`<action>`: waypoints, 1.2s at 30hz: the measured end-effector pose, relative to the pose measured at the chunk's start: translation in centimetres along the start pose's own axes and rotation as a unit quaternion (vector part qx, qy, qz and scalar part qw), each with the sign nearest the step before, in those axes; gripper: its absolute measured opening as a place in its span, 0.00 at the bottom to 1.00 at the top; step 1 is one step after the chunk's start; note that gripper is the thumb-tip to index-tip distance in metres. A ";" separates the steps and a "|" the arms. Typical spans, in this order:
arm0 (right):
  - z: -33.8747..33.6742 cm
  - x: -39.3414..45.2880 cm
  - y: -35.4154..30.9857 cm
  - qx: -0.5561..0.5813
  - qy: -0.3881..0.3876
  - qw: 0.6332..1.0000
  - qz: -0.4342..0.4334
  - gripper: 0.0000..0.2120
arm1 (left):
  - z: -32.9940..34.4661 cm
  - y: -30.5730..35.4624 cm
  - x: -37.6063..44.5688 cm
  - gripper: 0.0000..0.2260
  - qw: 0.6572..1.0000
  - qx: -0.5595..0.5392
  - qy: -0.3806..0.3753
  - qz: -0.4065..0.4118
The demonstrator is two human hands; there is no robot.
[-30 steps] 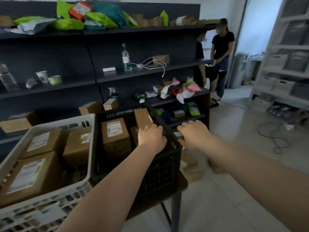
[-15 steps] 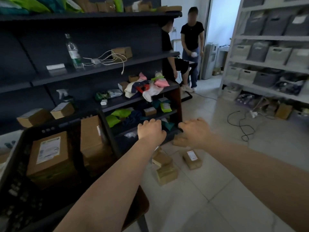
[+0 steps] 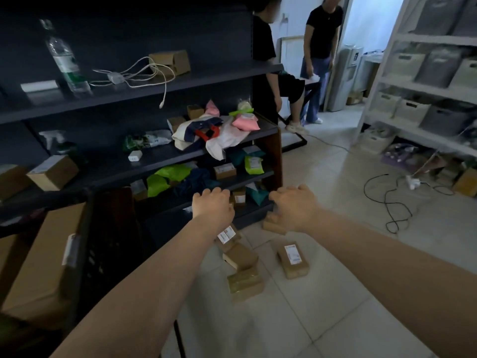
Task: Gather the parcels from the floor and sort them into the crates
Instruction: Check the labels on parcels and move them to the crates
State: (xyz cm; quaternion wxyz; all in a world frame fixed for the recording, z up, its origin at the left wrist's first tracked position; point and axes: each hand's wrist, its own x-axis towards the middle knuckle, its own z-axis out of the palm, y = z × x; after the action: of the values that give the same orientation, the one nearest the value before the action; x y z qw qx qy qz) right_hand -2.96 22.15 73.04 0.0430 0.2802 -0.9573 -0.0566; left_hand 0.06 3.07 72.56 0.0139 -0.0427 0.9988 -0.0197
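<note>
Several brown cardboard parcels lie on the tiled floor by the foot of the dark shelf: a labelled one [image 3: 293, 257], a tilted one [image 3: 241, 255], a taped one [image 3: 245, 282] nearest me, and one with white labels [image 3: 228, 235]. Another parcel [image 3: 271, 226] is partly hidden under my right hand. My left hand [image 3: 213, 206] and right hand [image 3: 293, 206] are stretched forward, palms down, fingers loosely curled and holding nothing, above those parcels. The black crate [image 3: 103, 254] stands at the left with a large box [image 3: 38, 267] inside.
Dark shelving [image 3: 154, 83] with bags, boxes, a bottle and a cable fills the left and back. Two people [image 3: 320, 47] stand at the far end. Black cables [image 3: 387, 202] lie on the floor to the right, before a white rack of bins [image 3: 423, 73].
My view has swung right and down. Both hands came off the black crate's rim and now hover over the floor parcels. The white crate has left the view.
</note>
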 end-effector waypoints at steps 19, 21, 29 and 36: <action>8.1 33.4 10.2 -0.024 -0.009 0.958 -0.285 0.20 | 4.0 -1.3 26.9 0.19 0.982 0.035 -0.023 -0.183; 11.3 36.3 9.6 -0.018 -0.013 0.957 -0.288 0.20 | 7.1 -2.7 29.1 0.19 0.981 0.040 -0.029 -0.189; 35.2 43.3 3.3 -0.007 -0.027 0.963 -0.269 0.23 | 30.6 -7.3 35.2 0.19 0.980 0.027 -0.053 -0.192; 61.2 44.8 -1.2 0.014 -0.049 0.979 -0.198 0.19 | 56.1 -8.3 37.5 0.17 0.976 0.005 -0.069 -0.208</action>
State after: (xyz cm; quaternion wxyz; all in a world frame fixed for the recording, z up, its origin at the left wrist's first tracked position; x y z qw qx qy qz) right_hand -46.85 2.05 14.54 -0.0201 0.4617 -0.8845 -0.0640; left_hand -34.96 -10.54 15.85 0.0787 -0.2503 0.9647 -0.0237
